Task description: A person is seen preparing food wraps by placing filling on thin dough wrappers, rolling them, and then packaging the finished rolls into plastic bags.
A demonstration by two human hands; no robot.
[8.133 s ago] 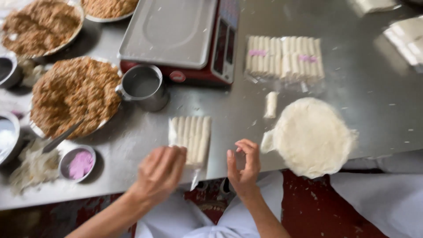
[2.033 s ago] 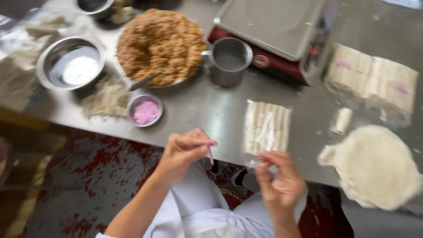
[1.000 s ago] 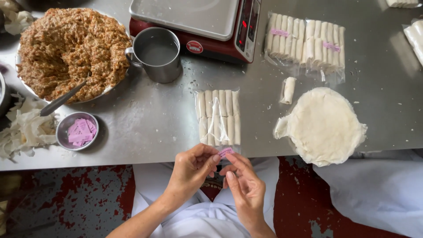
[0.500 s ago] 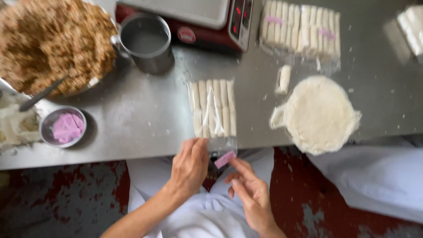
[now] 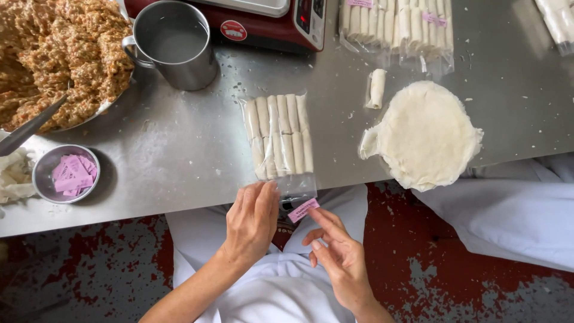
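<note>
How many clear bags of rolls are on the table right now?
4, possibly more out of frame: one bag by the left hand, two side by side at top, one cut off top right.

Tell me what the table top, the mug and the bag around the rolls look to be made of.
Table top: seemingly stainless steel, brushed grey with dull reflections.
Mug: likely the same metal, shinier, with a handle.
Bag: thin clear plastic film, glossy and wrinkled, the pale rolls showing through.

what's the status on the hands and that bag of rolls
Left hand pinching the open end of the bag of rolls at the table edge. Right hand touching the pink label there. Nothing in the way.
</note>
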